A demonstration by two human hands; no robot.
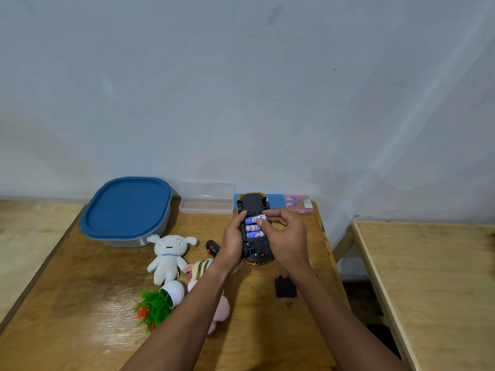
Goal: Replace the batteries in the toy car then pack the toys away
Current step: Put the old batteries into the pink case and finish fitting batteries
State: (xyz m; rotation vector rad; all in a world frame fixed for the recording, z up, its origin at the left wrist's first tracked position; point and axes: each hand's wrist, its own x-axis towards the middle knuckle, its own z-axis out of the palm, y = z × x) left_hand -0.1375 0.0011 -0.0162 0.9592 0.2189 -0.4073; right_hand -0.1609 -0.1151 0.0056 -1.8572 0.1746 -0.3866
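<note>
the toy car (pixel 261 249) sits upside down over the wooden table (pixel 80 290), cradled between both hands. the left hand (pixel 233 245) curls round its side, while the right hand (pixel 286 236) pinches the top battery (pixel 254 219) between thumb and forefinger. black underside, yellow body edge - three blue-and-white cells (pixel 255 231) lie side by side in the open bay. the black battery cover (pixel 285 287) lies near the right wrist.
</note>
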